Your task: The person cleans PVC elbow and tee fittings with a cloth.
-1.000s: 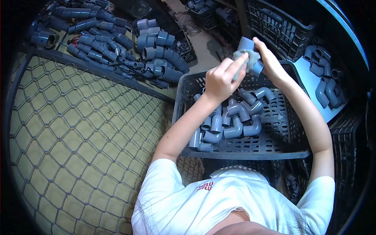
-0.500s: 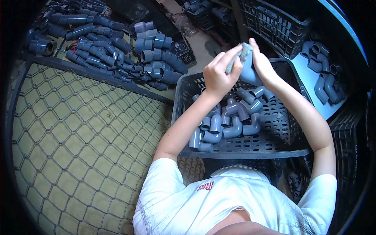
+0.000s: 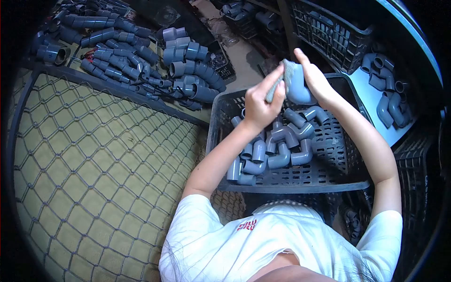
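Observation:
Above the crate, my right hand (image 3: 319,84) grips a grey plastic pipe elbow (image 3: 299,87), its palm along the elbow's right side and some fingers hidden behind it. My left hand (image 3: 263,102) is closed on a grey-green cloth or scouring pad (image 3: 288,74), which it presses against the left side of the elbow. Below both hands, several grey pipe fittings (image 3: 280,157), elbows and tees, lie loose in the black plastic crate (image 3: 291,189).
Wire mesh in a dark frame (image 3: 108,164) stands at the left. Behind it, many fittings (image 3: 112,63) are heaped in rows. On the right, several elbows (image 3: 393,108) lie on a pale board (image 3: 371,94), beside another black crate (image 3: 329,35).
The elbow has turned in my hands, so more of its rounded side shows. The pad and my left hand have shifted slightly left and down along it.

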